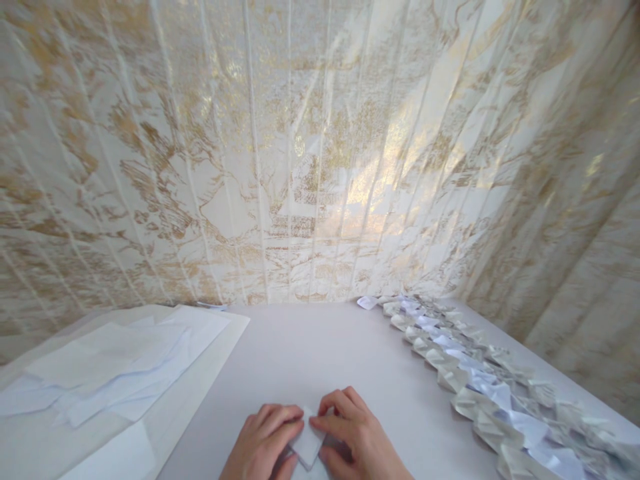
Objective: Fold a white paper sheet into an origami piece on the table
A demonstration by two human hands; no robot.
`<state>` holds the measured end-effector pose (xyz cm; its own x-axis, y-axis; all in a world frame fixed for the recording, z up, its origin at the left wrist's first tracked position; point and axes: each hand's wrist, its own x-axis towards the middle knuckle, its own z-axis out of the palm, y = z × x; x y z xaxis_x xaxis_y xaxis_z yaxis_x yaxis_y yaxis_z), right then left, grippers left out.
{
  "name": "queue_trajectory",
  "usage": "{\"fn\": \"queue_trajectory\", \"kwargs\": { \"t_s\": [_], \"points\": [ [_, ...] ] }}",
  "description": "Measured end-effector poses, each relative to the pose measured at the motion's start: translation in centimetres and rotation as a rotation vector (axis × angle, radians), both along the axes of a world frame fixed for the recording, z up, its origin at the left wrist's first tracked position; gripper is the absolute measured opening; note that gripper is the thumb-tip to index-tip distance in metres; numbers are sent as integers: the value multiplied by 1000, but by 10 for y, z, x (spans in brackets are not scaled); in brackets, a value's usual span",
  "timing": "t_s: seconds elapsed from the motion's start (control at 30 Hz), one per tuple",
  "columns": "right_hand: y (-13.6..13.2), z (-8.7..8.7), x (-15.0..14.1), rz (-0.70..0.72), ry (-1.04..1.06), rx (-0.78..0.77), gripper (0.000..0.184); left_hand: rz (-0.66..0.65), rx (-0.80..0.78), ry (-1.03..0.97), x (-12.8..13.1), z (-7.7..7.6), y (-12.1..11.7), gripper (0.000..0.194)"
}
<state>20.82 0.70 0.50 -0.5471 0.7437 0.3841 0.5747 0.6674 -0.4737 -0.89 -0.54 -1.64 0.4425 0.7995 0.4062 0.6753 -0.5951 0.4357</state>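
At the near edge of the table, a small diamond-shaped piece of folded white paper point(307, 445) lies between my two hands. My left hand point(265, 440) grips its left side, with fingertips near the upper corner and the thumb lower down. On the opposite side, my right hand point(353, 433) pinches the paper with bent fingers, thumb close to the lower right edge. Both hands are closed on it, and their fingertips nearly meet at the top. The lowest part of the paper runs toward the frame's bottom edge.
Loose white sheets point(115, 360) lie piled on a larger pale sheet point(200, 373) at left. Rows of folded paper pieces point(465, 373), white and greyish, run along the right side of the table point(300, 347). A gold-patterned curtain point(280, 167) hangs behind and at right.
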Motion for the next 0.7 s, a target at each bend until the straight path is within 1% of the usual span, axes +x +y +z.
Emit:
{"fn": "queue_trajectory", "kwargs": {
  "t_s": [0.1,0.2,0.27,0.37,0.43,0.5,0.63,0.7],
  "points": [
    [1,3,4,7,-3,2,31,1,17,-16,0,-2,2,26],
    [3,2,7,44,9,31,16,27,-24,-63,1,-2,1,15],
    [5,0,6,47,31,29,12,64,-60,-80,1,1,0,11],
    [6,-1,3,8,67,-7,13,44,-106,-46,1,8,1,4],
    [7,-1,0,-24,79,-30,16,49,-125,-8,1,12,2,4],
    [6,0,-2,-42,79,-37,18,86,-124,21,2,14,2,4],
    [4,4,-2,-22,46,-40,17,122,-120,42,4,17,2,15],
    [3,5,-2,-34,30,-62,17,143,-122,33,5,17,2,17]
  ]
}}
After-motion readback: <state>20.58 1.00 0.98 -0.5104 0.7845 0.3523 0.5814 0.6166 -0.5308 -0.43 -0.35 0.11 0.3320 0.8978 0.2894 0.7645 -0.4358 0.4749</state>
